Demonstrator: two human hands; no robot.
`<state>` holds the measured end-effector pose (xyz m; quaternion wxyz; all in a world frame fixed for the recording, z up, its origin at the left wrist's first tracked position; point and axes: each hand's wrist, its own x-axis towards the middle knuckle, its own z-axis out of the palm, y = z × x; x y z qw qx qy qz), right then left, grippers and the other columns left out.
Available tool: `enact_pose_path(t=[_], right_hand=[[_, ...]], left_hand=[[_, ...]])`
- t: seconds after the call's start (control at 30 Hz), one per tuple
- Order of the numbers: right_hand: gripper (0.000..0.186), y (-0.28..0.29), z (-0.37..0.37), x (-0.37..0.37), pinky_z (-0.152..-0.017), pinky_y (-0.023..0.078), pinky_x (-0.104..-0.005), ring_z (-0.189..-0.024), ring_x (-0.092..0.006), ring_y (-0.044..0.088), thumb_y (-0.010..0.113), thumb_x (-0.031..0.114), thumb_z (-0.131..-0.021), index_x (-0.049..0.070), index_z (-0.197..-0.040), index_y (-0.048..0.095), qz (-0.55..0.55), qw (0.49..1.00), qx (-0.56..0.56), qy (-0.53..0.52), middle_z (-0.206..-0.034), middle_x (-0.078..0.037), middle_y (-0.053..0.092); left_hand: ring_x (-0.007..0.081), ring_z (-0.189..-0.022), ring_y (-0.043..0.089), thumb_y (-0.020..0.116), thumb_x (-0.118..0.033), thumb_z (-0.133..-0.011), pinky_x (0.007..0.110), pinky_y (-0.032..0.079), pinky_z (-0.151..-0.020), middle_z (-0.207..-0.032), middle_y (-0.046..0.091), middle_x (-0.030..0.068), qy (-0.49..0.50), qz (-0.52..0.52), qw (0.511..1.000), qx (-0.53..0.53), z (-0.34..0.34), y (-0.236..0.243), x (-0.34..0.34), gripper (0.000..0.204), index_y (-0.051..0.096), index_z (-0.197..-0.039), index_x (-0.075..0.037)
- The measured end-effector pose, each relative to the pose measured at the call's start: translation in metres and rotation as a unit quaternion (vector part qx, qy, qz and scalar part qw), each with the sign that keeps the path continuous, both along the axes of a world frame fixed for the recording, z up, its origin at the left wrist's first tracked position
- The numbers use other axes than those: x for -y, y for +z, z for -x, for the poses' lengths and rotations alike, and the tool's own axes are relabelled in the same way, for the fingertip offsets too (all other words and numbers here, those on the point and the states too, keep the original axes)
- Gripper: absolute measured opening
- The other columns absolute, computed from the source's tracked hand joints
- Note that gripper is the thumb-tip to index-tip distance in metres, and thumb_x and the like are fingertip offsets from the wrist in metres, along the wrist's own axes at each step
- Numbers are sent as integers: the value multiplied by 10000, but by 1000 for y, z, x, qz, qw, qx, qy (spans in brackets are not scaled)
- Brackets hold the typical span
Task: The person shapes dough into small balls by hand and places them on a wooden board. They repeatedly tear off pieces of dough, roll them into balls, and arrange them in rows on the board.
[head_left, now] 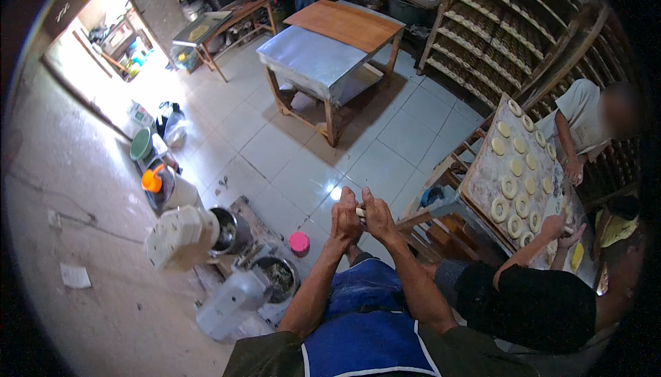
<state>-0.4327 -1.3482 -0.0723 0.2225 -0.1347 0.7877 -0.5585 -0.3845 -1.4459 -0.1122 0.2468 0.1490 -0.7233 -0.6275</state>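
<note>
Seeing both palms pressed together, left hand [346,217] and right hand [376,213] clasped around a pale dough piece [360,212] (mostly hidden, shape unclear to me) | floured tray [484,177] holds dough rings [509,187] | mixer bowl [279,278] contents too dim; co-worker's hands [563,229] at tray edge

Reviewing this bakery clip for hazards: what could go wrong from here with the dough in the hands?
1. The pale strip of dough is pressed between the left hand and right hand out over the white tiled floor, not over a table; a dropped piece would likely land there.
2. A co-worker's hands work close by at the floured wooden board of dough rings; elbows could bump.
</note>
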Motion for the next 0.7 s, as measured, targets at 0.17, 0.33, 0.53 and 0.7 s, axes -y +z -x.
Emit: enact_pose_path(t=[0.17, 0.33, 0.53, 0.7], right_hand=[[735, 2, 98, 41, -576, 436, -355, -602, -164, 540, 332, 564, -1081, -14, -716, 602, 149, 984, 34, -90, -637, -70, 569], [783, -3, 195, 54, -686, 505, -486, -688, -341, 688, 360, 592, -1058, -45, -730, 675, -15, 998, 39, -54, -633, -209, 638], [582, -14, 279, 48, -716, 521, -536, -748, -463, 678, 424, 454, -1031, 0, -806, 711, -24, 990, -97, -96, -730, -286, 666], [565, -9, 343, 42, -643, 503, -508, -707, -466, 658, 488, 456, -1018, -20, -788, 686, 8, 983, -73, -171, -704, -283, 633]], left_hand=[[108, -679, 450, 365, -427, -1055, 291, 402, -597, -720, 395, -26, -70, -314, 947, -24, 103, -4, 48, 390, 420, -845, -103], [116, -686, 454, 366, -361, -1054, 298, 407, -602, -744, 409, -15, -79, -45, 996, 10, 199, 2, 72, 337, 443, -866, -91], [134, -717, 443, 401, -326, -1044, 312, 390, -640, -753, 410, -8, -131, -242, 961, -12, 306, -13, 68, 367, 471, -772, -89], [179, -692, 523, 370, -252, -1058, 336, 440, -645, -745, 550, 39, -228, -181, 956, 20, 392, -30, 57, 376, 566, -817, -40]])
